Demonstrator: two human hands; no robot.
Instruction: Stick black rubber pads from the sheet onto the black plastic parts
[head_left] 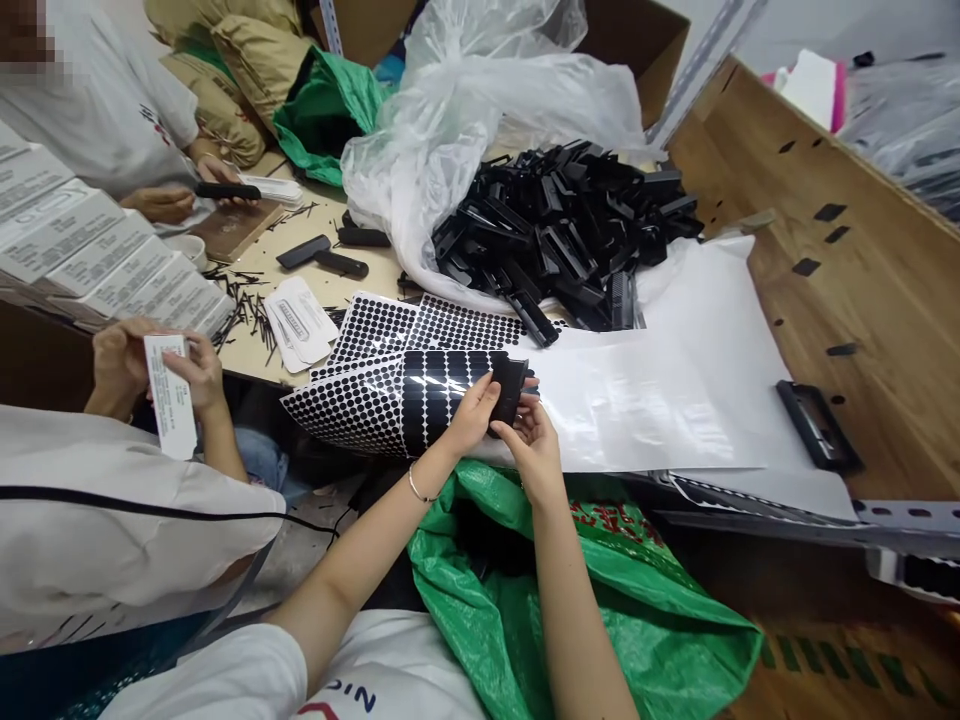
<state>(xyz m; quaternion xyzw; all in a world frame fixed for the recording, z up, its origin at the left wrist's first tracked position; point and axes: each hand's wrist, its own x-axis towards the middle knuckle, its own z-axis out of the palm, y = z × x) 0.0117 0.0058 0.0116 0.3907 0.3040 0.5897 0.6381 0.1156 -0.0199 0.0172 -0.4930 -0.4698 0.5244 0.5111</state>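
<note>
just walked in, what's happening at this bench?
The person's left hand and right hand together hold a small black plastic part over sheets of black round stickers. A pile of the same black parts spills from a clear bag on the table. A co-worker's hands hold a white label card.

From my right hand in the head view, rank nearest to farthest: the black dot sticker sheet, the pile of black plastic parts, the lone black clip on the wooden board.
From the right hand:
1. Black dot sticker sheet, just left, beside the hands.
2. Pile of black plastic parts, beyond, up the table.
3. Lone black clip, far right on the wooden board.
</note>
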